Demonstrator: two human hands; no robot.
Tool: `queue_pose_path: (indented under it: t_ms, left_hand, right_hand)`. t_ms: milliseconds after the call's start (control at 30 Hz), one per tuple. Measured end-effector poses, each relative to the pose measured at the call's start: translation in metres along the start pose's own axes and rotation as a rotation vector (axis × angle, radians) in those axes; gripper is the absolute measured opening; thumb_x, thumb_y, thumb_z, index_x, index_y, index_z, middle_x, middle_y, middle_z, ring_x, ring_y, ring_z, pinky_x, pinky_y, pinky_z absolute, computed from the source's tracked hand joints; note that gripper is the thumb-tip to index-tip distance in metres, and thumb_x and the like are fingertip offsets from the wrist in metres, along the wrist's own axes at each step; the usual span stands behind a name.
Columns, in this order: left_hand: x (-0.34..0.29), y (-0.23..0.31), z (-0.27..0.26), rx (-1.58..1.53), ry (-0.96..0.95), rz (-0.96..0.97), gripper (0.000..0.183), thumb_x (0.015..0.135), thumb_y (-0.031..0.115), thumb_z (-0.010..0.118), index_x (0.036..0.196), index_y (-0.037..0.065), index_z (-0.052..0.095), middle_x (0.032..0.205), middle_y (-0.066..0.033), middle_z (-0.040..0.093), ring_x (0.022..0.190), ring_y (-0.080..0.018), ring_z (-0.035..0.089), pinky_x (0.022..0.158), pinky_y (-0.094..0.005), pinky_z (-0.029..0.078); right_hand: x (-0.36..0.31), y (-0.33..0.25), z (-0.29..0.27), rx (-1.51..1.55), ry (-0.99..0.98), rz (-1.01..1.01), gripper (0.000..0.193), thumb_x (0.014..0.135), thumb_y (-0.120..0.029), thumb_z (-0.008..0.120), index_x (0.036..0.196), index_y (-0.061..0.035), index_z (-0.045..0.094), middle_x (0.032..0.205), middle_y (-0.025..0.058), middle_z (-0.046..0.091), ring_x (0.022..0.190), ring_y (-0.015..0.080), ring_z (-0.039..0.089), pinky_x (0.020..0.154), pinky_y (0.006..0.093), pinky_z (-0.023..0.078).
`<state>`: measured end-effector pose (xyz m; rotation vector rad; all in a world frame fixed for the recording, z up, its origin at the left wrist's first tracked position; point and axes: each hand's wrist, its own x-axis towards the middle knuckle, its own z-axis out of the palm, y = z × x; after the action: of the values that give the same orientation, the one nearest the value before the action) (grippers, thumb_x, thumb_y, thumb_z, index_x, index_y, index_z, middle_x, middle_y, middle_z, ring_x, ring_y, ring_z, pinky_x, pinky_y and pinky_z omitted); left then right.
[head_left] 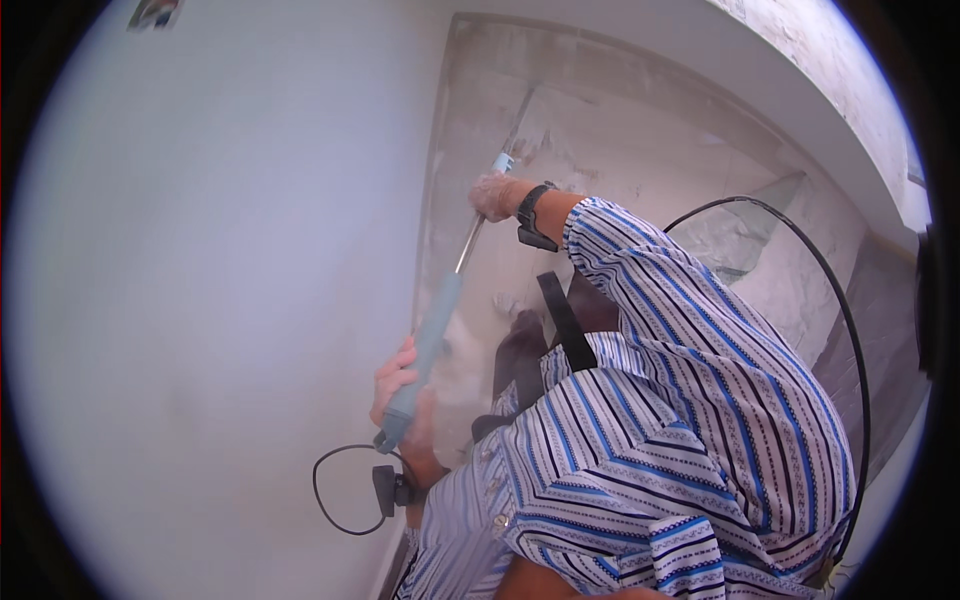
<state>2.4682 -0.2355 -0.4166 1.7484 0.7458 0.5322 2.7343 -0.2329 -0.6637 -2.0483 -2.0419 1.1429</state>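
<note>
Pole (437, 318) slants from near left to far right, left hand (395, 384) gripping its thick near end, right hand (490, 196) clasping it farther up

Right arm, clad in a white, blue and black striped cloth sleeve (660, 265), extended forward and leftward; the bare right forearm (556, 212) ends in a whitish-smeared right-hand grip (491, 195), fingers wrapped closed. Bare left forearm (426, 466), partly visible, leads upward to the left-hand grip (393, 387), fingers curled, nearer the torso (660, 440).
</note>
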Motion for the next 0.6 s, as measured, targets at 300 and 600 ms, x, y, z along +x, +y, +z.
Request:
queue_pose_path:
  t_ms: [300, 600]
  left_hand:
    - [-0.015, 0.004, -0.018, -0.04, -0.056, 0.031, 0.019, 0.075, -0.001, 0.06, 0.092, -0.004, 0.052, 0.106, -0.0243, 0.055, 0.107, -0.0435, 0.054, 0.093, -0.0532, 0.042]
    - [-0.045, 0.047, -0.091, 0.064, -0.007, 0.016, 0.018, 0.075, 0.003, 0.063, 0.087, -0.003, 0.051, 0.097, -0.0241, 0.057, 0.102, -0.0448, 0.056, 0.09, -0.0566, 0.044]
  right_hand:
    - [-0.01, -0.038, 0.056, 0.099, 0.019, -0.005, 0.014, 0.075, -0.014, 0.061, 0.086, -0.0074, 0.065, 0.09, 0.0086, 0.065, 0.091, 0.0282, 0.062, 0.072, 0.0447, 0.05]
    - [0.002, -0.133, 0.062, 0.205, 0.053, -0.148, 0.013, 0.076, -0.013, 0.057, 0.086, -0.0076, 0.064, 0.09, 0.008, 0.065, 0.092, 0.0277, 0.061, 0.07, 0.0446, 0.05]
